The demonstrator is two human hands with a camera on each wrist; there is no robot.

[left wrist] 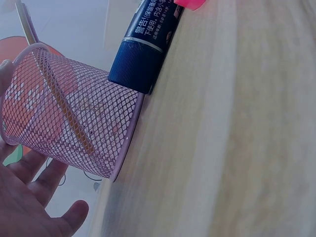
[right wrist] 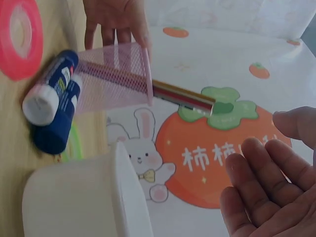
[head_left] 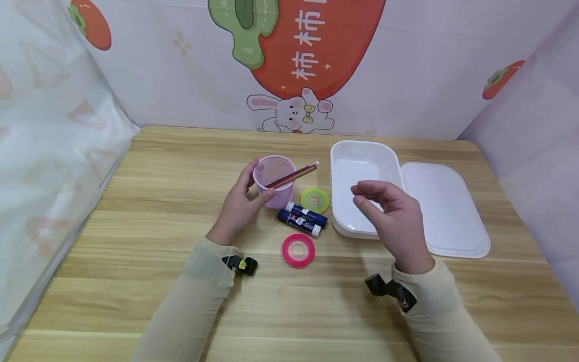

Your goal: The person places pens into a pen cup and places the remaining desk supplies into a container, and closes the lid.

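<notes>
On the table stands a pink mesh pen holder (head_left: 279,199), upright, with several pencils (head_left: 296,175) leaning out over its right rim. My left hand (head_left: 238,208) grips it from the left side, thumb in front and fingers behind. The mesh pattern and a pencil (left wrist: 68,112) inside show in the left wrist view. Held above the white plastic box (head_left: 340,211), my right hand (head_left: 400,223) has relaxed, slightly bent fingers and holds nothing; its palm and fingertips show in the right wrist view.
Two dark blue glue sticks (head_left: 298,222) lie side by side right of the holder. A yellow-green tape roll (head_left: 305,200) lies behind them, a pink tape roll (head_left: 287,250) in front. The box's white lid (head_left: 452,211) lies to its right. A printed cloth (head_left: 384,100) hangs behind.
</notes>
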